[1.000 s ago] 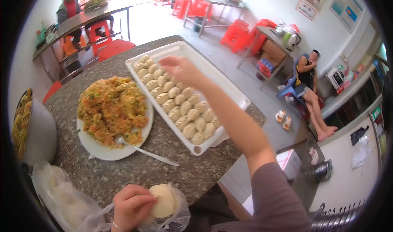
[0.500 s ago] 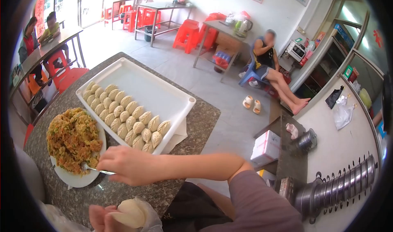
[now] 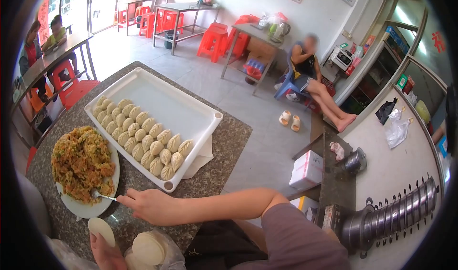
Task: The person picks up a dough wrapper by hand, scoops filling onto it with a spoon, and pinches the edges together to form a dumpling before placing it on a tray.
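Note:
My right hand [image 3: 151,206] grips the handle of a metal spoon [image 3: 106,196], whose bowl touches the chopped orange-green filling [image 3: 82,160]. That filling is heaped on a white plate [image 3: 90,209] at the left. At the lower left, my left hand [image 3: 107,255] holds one round dough wrapper [image 3: 101,231] up on its fingers, close to the plate's lower edge. More round wrappers [image 3: 148,248] lie stacked in a clear plastic bag beside that hand. Several pleated dumplings [image 3: 147,141] sit in rows along the near side of a white tray [image 3: 191,106].
The speckled stone table [image 3: 229,143] carries the tray and plate. A person [image 3: 305,70] sits on a blue chair beyond it; two people [image 3: 36,50] sit at a table on the left. Red stools [image 3: 213,42], a white box [image 3: 307,170] and stacked metal steamers [image 3: 391,217] stand around.
My left hand has moved left from the wrapper stack, now with a single wrapper on its fingers. My right hand has shifted slightly right and down along the spoon; the view has shifted slightly.

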### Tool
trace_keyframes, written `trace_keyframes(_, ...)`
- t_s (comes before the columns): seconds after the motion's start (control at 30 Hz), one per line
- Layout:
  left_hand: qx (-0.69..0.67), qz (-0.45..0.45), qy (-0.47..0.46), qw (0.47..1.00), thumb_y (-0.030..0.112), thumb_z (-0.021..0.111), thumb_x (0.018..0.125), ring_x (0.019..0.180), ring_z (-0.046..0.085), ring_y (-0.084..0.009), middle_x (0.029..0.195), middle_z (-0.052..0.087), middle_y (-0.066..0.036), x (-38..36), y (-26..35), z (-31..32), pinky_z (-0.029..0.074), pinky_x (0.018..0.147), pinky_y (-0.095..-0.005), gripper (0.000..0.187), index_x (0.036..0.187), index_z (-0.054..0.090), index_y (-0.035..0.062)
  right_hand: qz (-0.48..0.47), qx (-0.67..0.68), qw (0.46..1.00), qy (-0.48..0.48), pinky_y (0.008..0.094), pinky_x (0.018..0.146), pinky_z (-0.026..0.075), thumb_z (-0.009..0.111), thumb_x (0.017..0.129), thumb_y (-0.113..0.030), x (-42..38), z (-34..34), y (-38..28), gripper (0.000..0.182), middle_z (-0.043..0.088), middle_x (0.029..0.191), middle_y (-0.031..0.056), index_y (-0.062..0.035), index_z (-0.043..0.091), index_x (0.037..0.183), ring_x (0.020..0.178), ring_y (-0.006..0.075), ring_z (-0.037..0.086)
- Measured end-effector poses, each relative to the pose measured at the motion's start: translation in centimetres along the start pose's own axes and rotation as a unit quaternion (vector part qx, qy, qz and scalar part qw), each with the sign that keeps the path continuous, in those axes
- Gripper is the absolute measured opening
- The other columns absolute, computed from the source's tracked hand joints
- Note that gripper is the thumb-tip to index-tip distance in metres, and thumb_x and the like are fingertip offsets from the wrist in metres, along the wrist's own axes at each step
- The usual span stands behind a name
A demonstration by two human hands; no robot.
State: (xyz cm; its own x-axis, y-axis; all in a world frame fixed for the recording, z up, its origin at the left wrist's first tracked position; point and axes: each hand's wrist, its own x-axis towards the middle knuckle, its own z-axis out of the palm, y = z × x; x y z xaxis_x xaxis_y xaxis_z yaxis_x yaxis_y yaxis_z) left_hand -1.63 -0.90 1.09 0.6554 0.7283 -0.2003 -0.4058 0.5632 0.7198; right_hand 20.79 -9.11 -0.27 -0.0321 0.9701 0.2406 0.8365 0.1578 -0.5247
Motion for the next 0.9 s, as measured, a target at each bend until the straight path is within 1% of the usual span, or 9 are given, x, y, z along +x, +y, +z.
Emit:
trace_keyframes(0.03, -0.001, 0.0, 0.004, 1.0, 0.007, 0.049, 0.095, 0.103, 0.059, -0.0181, 0.117, 0.06, -0.011, 0.0, 0.0, -0.8, 0.051, 0.084, -0.0276, 0.028, 0.122, 0.049, 0.0009, -0.008, 0.005, 1.0, 0.013, 0.0381, 0.061, 0.051, 0.065, 0.071, -0.007, 0.1, 0.4, 0.1, 0.052, 0.052, 0.092, 0.016, 0.0021, 0.044, 0.118, 0.075, 0.0309, 0.062)
trace_keyframes(0.1, -0.079, -0.032, -0.054, 0.995, 0.008, 0.048, 0.095, 0.106, 0.059, -0.0202, 0.119, 0.06, -0.013, 0.3, -0.1, -2.2, 0.051, 0.089, -0.03, 0.029, 0.122, 0.051, -0.0014, -0.016, 0.01, 1.0, 0.025, 0.0386, 0.058, 0.051, 0.063, 0.07, -0.003, 0.4, 0.9, 0.1, 0.051, 0.053, 0.09, 0.0166, 0.0022, 0.044, 0.117, 0.072, 0.0322, 0.062)
trace_keyframes(0.17, -0.089, -0.035, -0.038, 0.995, 0.009, 0.048, 0.096, 0.108, 0.058, -0.0212, 0.121, 0.059, -0.013, 0.3, -0.1, -2.0, 0.05, 0.091, -0.0314, 0.03, 0.123, 0.05, -0.0024, -0.042, -0.014, 0.998, 0.048, 0.0382, 0.054, 0.05, 0.058, 0.074, -0.002, 1.1, 0.9, 0.1, 0.042, 0.053, 0.084, 0.0148, 0.0031, 0.048, 0.114, 0.066, 0.0308, 0.062)
trace_keyframes(0.23, -0.097, -0.037, -0.026, 0.994, 0.011, 0.047, 0.096, 0.109, 0.057, -0.0223, 0.122, 0.058, -0.014, 0.4, -0.1, -1.5, 0.049, 0.094, -0.0327, 0.031, 0.124, 0.05, -0.0033, -0.039, -0.023, 0.998, 0.045, 0.0382, 0.054, 0.05, 0.058, 0.072, -0.002, 1.8, 1.2, 0.1, 0.04, 0.054, 0.082, 0.0145, 0.003, 0.048, 0.111, 0.067, 0.0306, 0.063)
trace_keyframes(0.3, -0.134, -0.055, -0.062, 0.988, 0.012, 0.047, 0.097, 0.112, 0.056, -0.0237, 0.124, 0.057, -0.015, 0.5, -0.1, -1.4, 0.048, 0.096, -0.0345, 0.033, 0.125, 0.049, -0.005, -0.038, -0.034, 0.998, 0.044, 0.0381, 0.054, 0.05, 0.058, 0.071, -0.001, 2.5, 1.2, 0.2, 0.039, 0.054, 0.08, 0.0143, 0.003, 0.049, 0.108, 0.067, 0.0304, 0.063)
trace_keyframes(0.37, -0.143, -0.06, -0.064, 0.986, 0.013, 0.046, 0.097, 0.112, 0.056, -0.0238, 0.124, 0.057, -0.015, 0.6, -0.1, -1.7, 0.047, 0.097, -0.0348, 0.033, 0.125, 0.049, -0.0047, -0.031, -0.032, 0.998, 0.052, 0.0379, 0.054, 0.051, 0.059, 0.072, -0.002, 2.8, 1.2, 0.2, 0.034, 0.056, 0.076, 0.0143, 0.0022, 0.049, 0.104, 0.067, 0.0307, 0.063)
trace_keyframes(0.6, -0.192, -0.073, -0.076, 0.976, 0.014, 0.045, 0.098, 0.112, 0.056, -0.0233, 0.123, 0.058, -0.015, 0.7, -0.1, -2.6, 0.047, 0.098, -0.0355, 0.033, 0.126, 0.05, -0.0028, -0.018, -0.015, 0.999, 0.032, 0.0386, 0.056, 0.051, 0.059, 0.073, -0.004, 1.8, -0.3, -0.8, 0.038, 0.059, 0.072, 0.0149, 0.0032, 0.052, 0.11, 0.066, 0.0313, 0.064)
trace_keyframes(0.8, -0.191, -0.074, -0.063, 0.977, 0.013, 0.046, 0.097, 0.111, 0.057, -0.0228, 0.124, 0.057, -0.014, 0.7, -0.2, -3.5, 0.046, 0.097, -0.0347, 0.034, 0.127, 0.049, -0.0017, -0.034, 0.022, 0.996, 0.082, 0.0381, 0.055, 0.051, 0.061, 0.073, -0.005, 1.7, -1.4, -1.3, 0.043, 0.06, 0.075, 0.0151, 0.0028, 0.052, 0.115, 0.066, 0.0309, 0.064)
trace_keyframes(0.9, -0.219, -0.081, -0.111, 0.966, 0.013, 0.045, 0.097, 0.111, 0.056, -0.0225, 0.125, 0.057, -0.014, 0.7, -0.2, -3.5, 0.045, 0.098, -0.0346, 0.033, 0.127, 0.049, -0.0016, -0.02, -0.031, 0.999, 0.03, 0.037, 0.055, 0.051, 0.061, 0.074, -0.006, 1.9, -0.1, -0.3, 0.043, 0.06, 0.075, 0.0144, 0.002, 0.053, 0.116, 0.066, 0.0308, 0.063)
